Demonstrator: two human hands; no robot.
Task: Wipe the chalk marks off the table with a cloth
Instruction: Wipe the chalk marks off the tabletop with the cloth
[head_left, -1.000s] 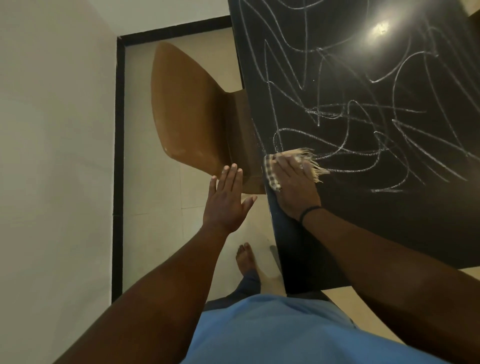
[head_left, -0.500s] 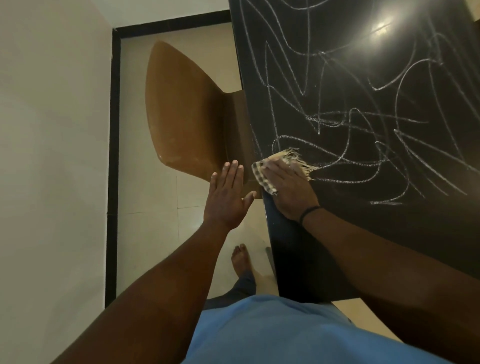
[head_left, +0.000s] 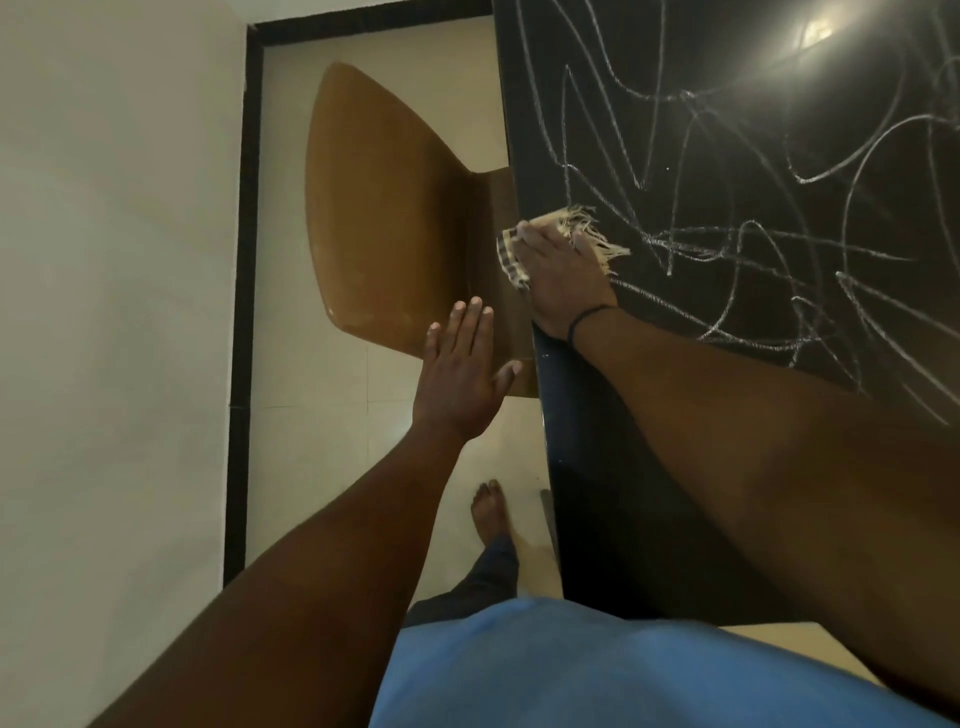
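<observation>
A black table (head_left: 613, 457) fills the right side, its far part covered with white chalk marks (head_left: 727, 244). The strip nearest me shows no chalk. My right hand (head_left: 563, 275) lies flat on a checked, fringed cloth (head_left: 576, 228) and presses it onto the table at the left edge. The cloth's fringe sticks out beyond my fingers. My left hand (head_left: 462, 374) hovers off the table's left edge with straight fingers, holding nothing, over the corner of a chair.
A brown chair (head_left: 384, 208) stands against the table's left edge. A pale wall (head_left: 114, 312) runs down the left with a black skirting strip (head_left: 241, 312). My bare foot (head_left: 488, 509) is on the tiled floor beside the table.
My right hand has pushed the cloth farther away along the table's left edge. The left hand has stayed open beside the edge.
</observation>
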